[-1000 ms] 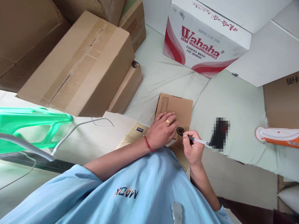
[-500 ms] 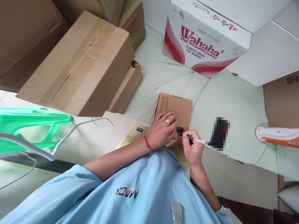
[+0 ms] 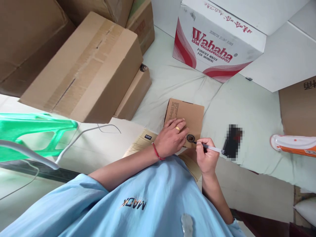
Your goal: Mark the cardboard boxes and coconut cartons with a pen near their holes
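A small brown cardboard box [image 3: 189,113] with printed lines along its left side lies on the pale cloth near my body. Flat across its near part rests my left hand [image 3: 172,135], fingers stretched out, with a ring on one of them. Just right of those fingertips is a dark, roughly round mark or hole [image 3: 190,138] in the cardboard; which of the two I cannot tell. My right hand [image 3: 206,159] pinches a slim pen [image 3: 212,147], its dark tip pointing left, close beside the round mark.
A blurred black object [image 3: 233,141] lies right of the pen, and an orange-and-white bottle or can [image 3: 296,144] farther right. A Wahaha water carton [image 3: 219,46] stands behind. Large cardboard boxes [image 3: 84,69] fill the left, above a green plastic stool [image 3: 37,135] and a grey cable [image 3: 71,148].
My right hand and the pen have shifted slightly right, so the tip sits a little farther from the middle of the round mark. The left hand stays on the cardboard.
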A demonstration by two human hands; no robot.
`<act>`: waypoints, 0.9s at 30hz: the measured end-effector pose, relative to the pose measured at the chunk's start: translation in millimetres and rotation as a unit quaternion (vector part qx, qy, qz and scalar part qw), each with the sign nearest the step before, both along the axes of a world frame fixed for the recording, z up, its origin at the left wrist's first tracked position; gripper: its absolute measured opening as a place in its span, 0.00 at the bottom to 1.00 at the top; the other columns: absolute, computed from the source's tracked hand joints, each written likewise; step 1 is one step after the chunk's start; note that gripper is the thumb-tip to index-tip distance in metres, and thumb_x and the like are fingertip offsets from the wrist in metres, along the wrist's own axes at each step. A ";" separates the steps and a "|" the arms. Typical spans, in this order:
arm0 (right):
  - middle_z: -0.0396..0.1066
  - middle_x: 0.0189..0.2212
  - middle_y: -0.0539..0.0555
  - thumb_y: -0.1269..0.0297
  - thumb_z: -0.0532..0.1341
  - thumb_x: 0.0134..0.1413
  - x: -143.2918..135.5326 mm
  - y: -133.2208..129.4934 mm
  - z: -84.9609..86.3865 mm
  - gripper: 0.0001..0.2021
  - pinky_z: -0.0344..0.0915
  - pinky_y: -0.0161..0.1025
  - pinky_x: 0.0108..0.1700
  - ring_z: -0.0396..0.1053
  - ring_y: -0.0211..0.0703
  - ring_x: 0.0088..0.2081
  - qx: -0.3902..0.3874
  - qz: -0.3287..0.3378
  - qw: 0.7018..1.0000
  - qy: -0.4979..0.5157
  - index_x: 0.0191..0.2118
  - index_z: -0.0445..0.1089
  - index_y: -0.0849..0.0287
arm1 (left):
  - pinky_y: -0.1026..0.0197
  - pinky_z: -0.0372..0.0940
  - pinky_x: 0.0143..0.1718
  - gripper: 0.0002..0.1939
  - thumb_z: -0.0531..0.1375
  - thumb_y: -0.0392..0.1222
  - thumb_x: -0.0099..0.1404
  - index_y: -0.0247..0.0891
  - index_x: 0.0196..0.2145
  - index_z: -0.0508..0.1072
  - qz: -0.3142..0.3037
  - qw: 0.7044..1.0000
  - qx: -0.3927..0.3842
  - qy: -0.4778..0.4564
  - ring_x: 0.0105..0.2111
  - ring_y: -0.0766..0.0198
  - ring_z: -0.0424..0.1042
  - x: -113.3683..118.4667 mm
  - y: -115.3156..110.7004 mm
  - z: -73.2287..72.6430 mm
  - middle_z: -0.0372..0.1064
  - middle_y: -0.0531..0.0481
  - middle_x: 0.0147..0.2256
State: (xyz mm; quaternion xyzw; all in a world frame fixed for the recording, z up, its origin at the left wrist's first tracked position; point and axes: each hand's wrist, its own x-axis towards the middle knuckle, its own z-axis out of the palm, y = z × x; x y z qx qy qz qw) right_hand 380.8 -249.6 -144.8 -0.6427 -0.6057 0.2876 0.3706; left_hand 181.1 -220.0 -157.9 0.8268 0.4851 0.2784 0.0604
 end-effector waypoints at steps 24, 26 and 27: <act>0.77 0.28 0.50 0.48 0.63 0.69 0.5 3.3 -1.3 0.17 0.71 0.39 0.35 0.75 0.41 0.29 -0.019 -0.035 0.999 -0.005 0.42 0.77 0.58 | 0.43 0.68 0.65 0.12 0.58 0.37 0.76 0.35 0.51 0.79 0.005 1.000 0.011 0.001 0.62 0.46 0.75 1.0 0.5 0.8 0.79 0.38 0.56; 0.77 0.28 0.51 0.49 0.63 0.68 0.1 3.0 -0.6 0.16 0.71 0.38 0.35 0.75 0.41 0.29 -0.019 -0.039 0.999 -0.006 0.41 0.77 0.58 | 0.43 0.68 0.65 0.12 0.58 0.37 0.76 0.35 0.51 0.79 0.005 1.000 0.011 0.001 0.62 0.46 0.75 1.0 0.5 1.0 0.79 0.39 0.56; 0.77 0.28 0.50 0.49 0.63 0.68 -0.1 2.9 -0.3 0.16 0.71 0.38 0.35 0.74 0.41 0.29 -0.019 -0.041 0.999 -0.005 0.41 0.77 0.58 | 0.43 0.68 0.65 0.12 0.58 0.37 0.76 0.34 0.51 0.79 0.005 1.000 0.010 0.001 0.62 0.46 0.75 0.9 0.5 1.1 0.79 0.38 0.56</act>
